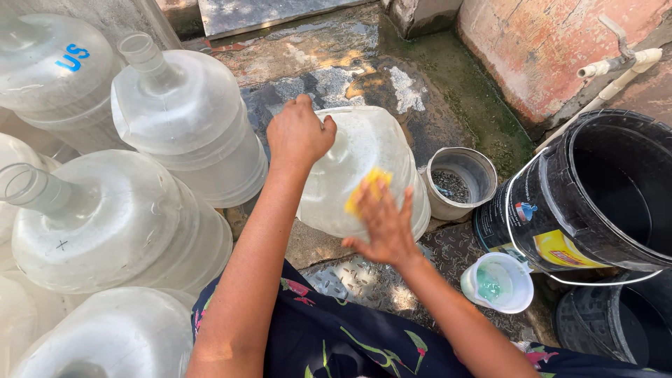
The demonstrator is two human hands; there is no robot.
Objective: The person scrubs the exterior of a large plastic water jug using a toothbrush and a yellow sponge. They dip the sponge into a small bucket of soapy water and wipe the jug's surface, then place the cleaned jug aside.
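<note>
Left hand [299,133] is clamped over the top of the big translucent water jug [364,175], fingers curled tight on its upper rim, and that looks like a bracing hold, keeping the round body from rolling on the wet stone floor [350,66]. The jug lies tilted on its side in the middle of the floor, just in front of the person's knees. Right hand [385,224] is spread flat, palm down, pressing a yellow sponge [367,187] against the jug's near wall; the fingers are splayed rather than closed, so the sponge is pinned, not pinched. Just beside the jug on the right sits a small steel pot [458,182] with dark grit inside, and nearer the person a white cup [498,281] of green liquid, both within easy reach of the scrubbing hand. A black bucket [602,196] stands at the right edge below a pipe. More jugs [178,119] crowd the left, standing with necks up.
</note>
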